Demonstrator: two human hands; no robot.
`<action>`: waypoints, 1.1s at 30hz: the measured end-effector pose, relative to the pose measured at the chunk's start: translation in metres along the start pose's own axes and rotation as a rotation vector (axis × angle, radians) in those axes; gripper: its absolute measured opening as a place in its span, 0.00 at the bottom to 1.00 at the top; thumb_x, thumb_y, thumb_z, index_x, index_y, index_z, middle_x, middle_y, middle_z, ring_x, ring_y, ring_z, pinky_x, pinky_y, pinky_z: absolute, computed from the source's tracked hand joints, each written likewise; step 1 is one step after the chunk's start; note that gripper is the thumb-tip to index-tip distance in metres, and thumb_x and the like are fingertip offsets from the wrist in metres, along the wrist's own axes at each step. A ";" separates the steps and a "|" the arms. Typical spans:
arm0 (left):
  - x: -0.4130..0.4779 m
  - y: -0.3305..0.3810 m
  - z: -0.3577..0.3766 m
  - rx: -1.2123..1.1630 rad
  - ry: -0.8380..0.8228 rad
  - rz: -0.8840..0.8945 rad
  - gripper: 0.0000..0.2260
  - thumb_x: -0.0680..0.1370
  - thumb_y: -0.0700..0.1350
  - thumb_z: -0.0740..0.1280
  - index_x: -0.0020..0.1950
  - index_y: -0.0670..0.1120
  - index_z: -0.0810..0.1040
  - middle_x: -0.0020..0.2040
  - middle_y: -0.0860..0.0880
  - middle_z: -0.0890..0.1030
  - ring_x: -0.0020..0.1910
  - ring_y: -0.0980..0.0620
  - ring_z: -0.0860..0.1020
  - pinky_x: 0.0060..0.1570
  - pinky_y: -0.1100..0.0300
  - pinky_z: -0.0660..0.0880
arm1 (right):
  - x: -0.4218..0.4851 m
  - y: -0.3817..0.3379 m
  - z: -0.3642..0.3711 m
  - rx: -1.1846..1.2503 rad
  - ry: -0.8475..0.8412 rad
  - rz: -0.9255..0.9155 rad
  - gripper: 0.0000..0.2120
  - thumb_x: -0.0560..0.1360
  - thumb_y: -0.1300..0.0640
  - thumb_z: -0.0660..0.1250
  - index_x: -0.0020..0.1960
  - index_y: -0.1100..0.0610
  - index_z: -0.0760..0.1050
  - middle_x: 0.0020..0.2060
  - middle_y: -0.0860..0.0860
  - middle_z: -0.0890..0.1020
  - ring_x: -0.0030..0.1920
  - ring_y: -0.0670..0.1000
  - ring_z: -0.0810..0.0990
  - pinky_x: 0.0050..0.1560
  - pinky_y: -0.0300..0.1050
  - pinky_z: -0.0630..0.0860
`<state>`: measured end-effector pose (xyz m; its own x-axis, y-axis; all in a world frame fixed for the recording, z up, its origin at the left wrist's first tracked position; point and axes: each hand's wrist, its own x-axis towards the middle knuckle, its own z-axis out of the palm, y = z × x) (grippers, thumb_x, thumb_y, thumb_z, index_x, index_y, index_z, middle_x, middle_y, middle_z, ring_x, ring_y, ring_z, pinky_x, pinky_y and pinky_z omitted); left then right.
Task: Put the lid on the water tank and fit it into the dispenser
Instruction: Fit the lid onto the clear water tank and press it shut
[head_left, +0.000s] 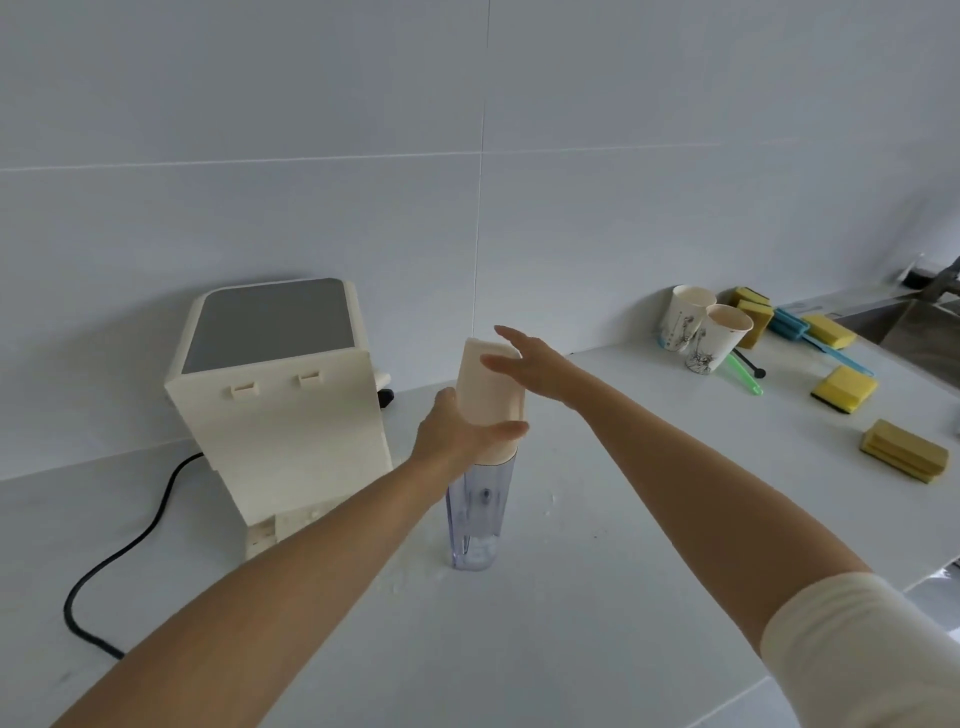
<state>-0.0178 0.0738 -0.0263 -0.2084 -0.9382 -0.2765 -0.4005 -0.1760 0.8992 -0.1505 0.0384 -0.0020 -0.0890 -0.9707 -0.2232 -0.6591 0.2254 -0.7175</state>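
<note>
A clear, narrow water tank (475, 514) stands upright on the white counter (597, 597), with a cream lid (488, 384) sitting on its top. My left hand (457, 431) wraps around the near end of the lid and the tank's top edge. My right hand (535, 364) hovers open over the lid's far end, fingers spread, touching or almost touching it. The cream dispenser (280, 415) with a grey top stands to the left, its back panel facing me.
A black power cord (119, 551) runs from the dispenser across the counter at left. Two paper cups (701, 332), several yellow sponges (841, 387) and blue and green brushes lie at the right, near a steel sink (930, 332). A tiled wall stands behind.
</note>
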 end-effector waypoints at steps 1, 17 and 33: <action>-0.003 -0.003 0.003 0.060 0.007 0.011 0.36 0.65 0.52 0.75 0.67 0.45 0.63 0.61 0.48 0.74 0.59 0.47 0.74 0.57 0.52 0.74 | 0.004 -0.002 0.001 -0.031 -0.022 -0.005 0.30 0.75 0.46 0.59 0.74 0.50 0.55 0.74 0.56 0.59 0.73 0.59 0.60 0.70 0.53 0.62; -0.005 -0.010 0.016 0.399 0.175 0.066 0.37 0.62 0.56 0.76 0.64 0.45 0.66 0.58 0.46 0.77 0.56 0.46 0.76 0.51 0.54 0.74 | 0.017 -0.002 0.013 -0.368 -0.074 -0.035 0.22 0.77 0.47 0.53 0.71 0.40 0.58 0.72 0.54 0.58 0.72 0.59 0.54 0.69 0.57 0.57; 0.008 0.003 -0.031 0.627 -0.189 0.243 0.32 0.67 0.48 0.75 0.68 0.49 0.66 0.56 0.48 0.76 0.52 0.49 0.71 0.46 0.60 0.67 | 0.019 0.015 0.002 -0.497 -0.053 0.027 0.26 0.72 0.37 0.52 0.69 0.41 0.59 0.69 0.55 0.65 0.70 0.59 0.57 0.70 0.56 0.59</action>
<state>0.0076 0.0569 -0.0154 -0.4864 -0.8511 -0.1975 -0.7503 0.2910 0.5936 -0.1607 0.0233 -0.0184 -0.0818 -0.9565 -0.2800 -0.9342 0.1715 -0.3129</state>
